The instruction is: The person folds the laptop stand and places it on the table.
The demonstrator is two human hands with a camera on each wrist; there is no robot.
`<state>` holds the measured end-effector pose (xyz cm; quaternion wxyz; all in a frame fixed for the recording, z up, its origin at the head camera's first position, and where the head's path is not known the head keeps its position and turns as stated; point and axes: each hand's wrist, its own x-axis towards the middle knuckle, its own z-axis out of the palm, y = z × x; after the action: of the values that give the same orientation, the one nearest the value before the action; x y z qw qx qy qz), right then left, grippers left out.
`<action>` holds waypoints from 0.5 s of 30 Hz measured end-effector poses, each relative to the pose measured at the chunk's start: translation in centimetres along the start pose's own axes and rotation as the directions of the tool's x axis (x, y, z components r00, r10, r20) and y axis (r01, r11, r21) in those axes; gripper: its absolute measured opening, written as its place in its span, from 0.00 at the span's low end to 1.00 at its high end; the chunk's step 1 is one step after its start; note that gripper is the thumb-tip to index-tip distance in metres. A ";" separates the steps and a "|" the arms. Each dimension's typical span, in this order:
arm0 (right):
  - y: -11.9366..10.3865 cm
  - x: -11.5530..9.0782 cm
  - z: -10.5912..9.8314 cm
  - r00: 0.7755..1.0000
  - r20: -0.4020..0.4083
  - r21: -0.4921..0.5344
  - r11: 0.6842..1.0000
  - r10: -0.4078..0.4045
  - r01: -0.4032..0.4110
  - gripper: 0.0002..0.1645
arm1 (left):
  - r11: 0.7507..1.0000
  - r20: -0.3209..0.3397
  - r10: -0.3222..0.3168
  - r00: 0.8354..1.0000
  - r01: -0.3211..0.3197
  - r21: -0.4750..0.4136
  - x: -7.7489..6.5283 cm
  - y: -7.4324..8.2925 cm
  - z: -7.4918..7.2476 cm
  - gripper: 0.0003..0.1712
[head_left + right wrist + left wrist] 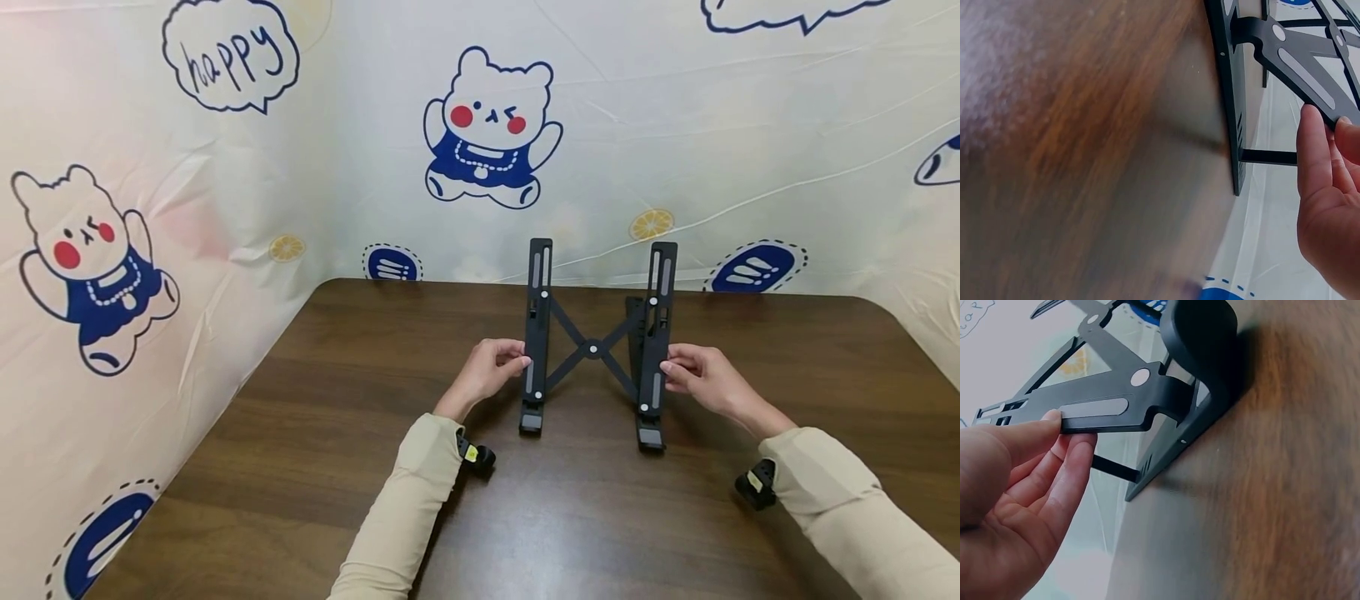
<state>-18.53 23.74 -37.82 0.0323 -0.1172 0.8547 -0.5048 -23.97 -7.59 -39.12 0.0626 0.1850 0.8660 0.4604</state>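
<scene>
A black folding laptop stand (593, 349) stands unfolded on the brown table, its two long side arms joined by crossed bars. Grey strips run along the arms, and hooked lips stick out at the near ends. My left hand (491, 369) pinches the left arm by its outer edge, thumb on top and fingers beneath in the left wrist view. On the other side, my right hand (697, 379) pinches the right arm's outer edge the same way. In both wrist views the arms slope up from base rails (1172, 440), with a thin strut (1269, 157) between.
The wooden table (360, 500) stretches around the stand. Behind it and at the sides hangs a pale cloth (360, 150) printed with cartoon bears. A small black camera sits at each sleeve cuff (427, 446).
</scene>
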 end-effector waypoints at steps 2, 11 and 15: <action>-0.1 0.1 0.1 1.000 0.003 0.011 1.000 -0.004 0.004 0.15 | 1.000 0.007 -0.001 1.000 0.001 0.008 0.0 0.1 0.0 0.08; -0.1 0.4 0.5 1.000 0.010 0.021 1.000 -0.003 0.003 0.15 | 0.999 0.003 0.038 0.999 -0.038 0.024 0.2 0.2 0.2 0.08; -0.2 0.5 0.6 1.000 0.020 0.011 1.000 0.000 0.000 0.14 | 0.998 -0.003 0.053 0.999 -0.053 0.027 0.2 0.2 0.5 0.07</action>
<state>-18.84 23.05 -37.94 0.0417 -0.1222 0.8515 -0.5082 -23.99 -7.03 -39.20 0.0464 0.2079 0.8671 0.4503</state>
